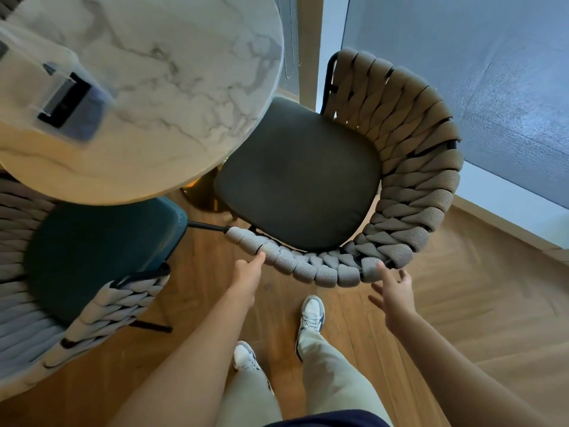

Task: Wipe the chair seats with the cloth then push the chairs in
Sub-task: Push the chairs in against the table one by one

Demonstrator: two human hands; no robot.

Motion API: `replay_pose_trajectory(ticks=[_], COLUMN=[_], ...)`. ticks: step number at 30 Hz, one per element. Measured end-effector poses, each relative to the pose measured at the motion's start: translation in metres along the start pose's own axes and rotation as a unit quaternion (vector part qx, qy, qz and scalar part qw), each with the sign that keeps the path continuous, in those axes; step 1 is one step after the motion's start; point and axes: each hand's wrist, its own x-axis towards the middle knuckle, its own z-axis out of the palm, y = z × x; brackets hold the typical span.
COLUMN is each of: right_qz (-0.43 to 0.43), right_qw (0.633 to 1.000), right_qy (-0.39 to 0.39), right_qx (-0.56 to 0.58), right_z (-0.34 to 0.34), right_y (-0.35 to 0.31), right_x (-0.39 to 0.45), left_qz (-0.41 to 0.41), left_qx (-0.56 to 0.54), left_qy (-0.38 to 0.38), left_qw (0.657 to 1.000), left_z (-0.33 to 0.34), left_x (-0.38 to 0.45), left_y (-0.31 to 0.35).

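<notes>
Woven-backed chair (308, 180) faces the table (147, 87), both hands touching its backrest.

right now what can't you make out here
- Cloth: not identifiable in the head view; the blurred white object on the table is unclear.
- Grey chair legs: hidden by its seat.
- Teal chair: partly under the table, cut by the left edge.
- Left hand fingertips: behind the backrest.

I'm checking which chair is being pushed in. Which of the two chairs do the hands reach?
The chair with the dark grey seat, right of the teal-seated chair. The left hand touches its woven backrest rim; the right hand is open beside it.
</notes>
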Motion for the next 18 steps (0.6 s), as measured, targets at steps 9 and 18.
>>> replay_pose_trajectory(ticks=[9,18], right_qz=[-0.029,-0.075], right_qw=[0.975,0.93], right_qy=[-0.141,-0.228], right_qx=[-0.167,-0.278], right_z=[0.074,0.222], right_y=[0.085,0.191], right_x=[-0.097,-0.214], left_qz=[0.049,-0.04], left_qx=[-0.057,-0.26], left_qy=[-0.037,0.006], left_qw=[0.996,0.965], left_z=[-0.119,-0.308], left_x=[-0.055,-0.048], left_y=[-0.073,-0.241])
